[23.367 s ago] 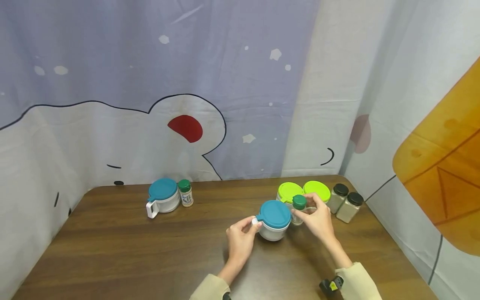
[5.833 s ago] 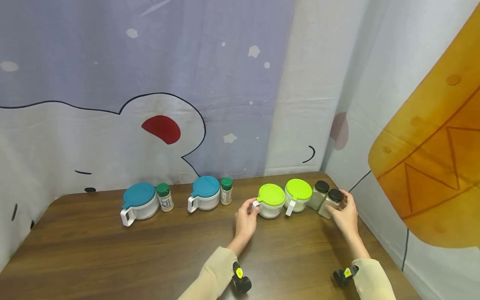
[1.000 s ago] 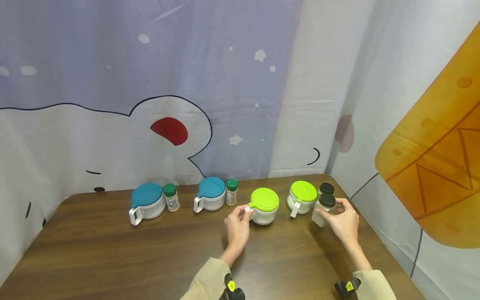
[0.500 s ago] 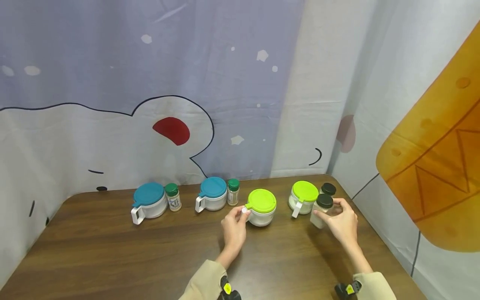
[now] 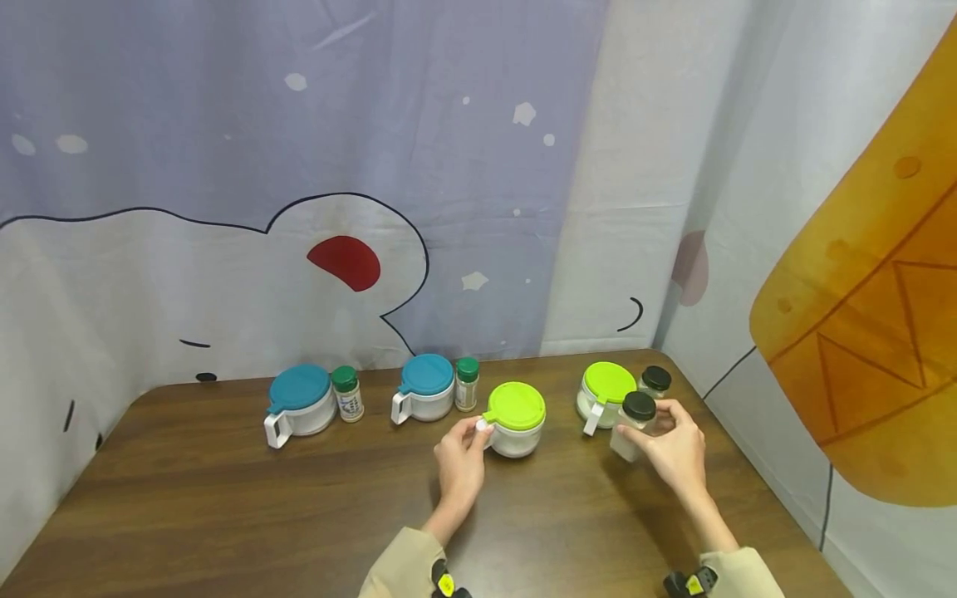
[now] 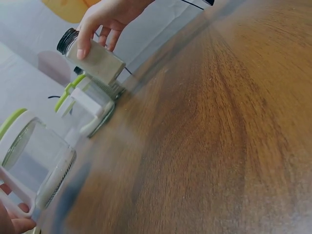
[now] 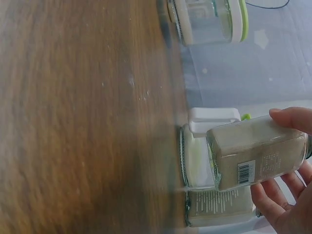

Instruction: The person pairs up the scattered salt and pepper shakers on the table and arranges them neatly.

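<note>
My left hand [image 5: 459,465] pinches the white handle of a lime-lidded seasoning jar [image 5: 516,419]. In the left wrist view a shadow lies beneath this clear jar [image 6: 41,156], and it looks slightly raised. My right hand [image 5: 676,448] grips a square, black-capped spice jar [image 5: 631,432] between thumb and fingers. Its pale powder and barcode label show in the right wrist view, where the spice jar [image 7: 258,153] is held off the table. Just behind it stand a second lime-lidded jar [image 5: 607,390] and another black-capped spice jar [image 5: 655,382], partly hidden.
Two blue-lidded seasoning jars [image 5: 301,399] [image 5: 426,386] stand along the back of the wooden table [image 5: 284,515], each with a green-capped shaker [image 5: 348,394] [image 5: 467,384] at its right. A printed curtain [image 5: 478,166] hangs behind the table and along its right side.
Over the last second, the held lime-lidded jar and the held spice jar have both moved slightly left and toward me. Earlier, the blue-lidded jar and shaker, then held, were set down at the back.
</note>
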{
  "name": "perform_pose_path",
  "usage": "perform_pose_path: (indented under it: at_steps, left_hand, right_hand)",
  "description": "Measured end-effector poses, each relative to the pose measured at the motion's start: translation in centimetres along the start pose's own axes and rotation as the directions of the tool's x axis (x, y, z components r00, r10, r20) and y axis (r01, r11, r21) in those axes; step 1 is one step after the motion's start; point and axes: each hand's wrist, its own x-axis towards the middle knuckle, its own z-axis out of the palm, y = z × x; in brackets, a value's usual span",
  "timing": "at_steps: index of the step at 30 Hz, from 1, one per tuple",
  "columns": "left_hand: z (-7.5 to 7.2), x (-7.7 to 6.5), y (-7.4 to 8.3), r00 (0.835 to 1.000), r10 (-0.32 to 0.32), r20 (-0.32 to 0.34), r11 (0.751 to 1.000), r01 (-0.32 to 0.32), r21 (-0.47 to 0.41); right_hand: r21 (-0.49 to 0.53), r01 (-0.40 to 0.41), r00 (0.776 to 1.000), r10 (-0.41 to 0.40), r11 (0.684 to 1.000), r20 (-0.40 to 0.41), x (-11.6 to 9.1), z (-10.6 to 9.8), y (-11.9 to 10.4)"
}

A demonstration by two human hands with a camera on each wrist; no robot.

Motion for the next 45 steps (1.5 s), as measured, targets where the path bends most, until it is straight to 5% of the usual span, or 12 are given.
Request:
perform_pose_path:
  at_steps: [30,45]
  left_hand:
    - [-2.9,-0.2,-0.3,0.999,0.034,-0.028,0.996,-0.032,0.081]
    - [-4.5,-0.1,0.1,1.000,-0.005,-0.026,0.993,0.008,0.114]
  right_hand:
    - [0.088,0.076,0.993,-0.083,0.993,0.080,-1.9,2.9,-2.5]
    - [0.133,0.071,0.989,-0.087,0.989,0.116,-2.2,4.8,-4.0]
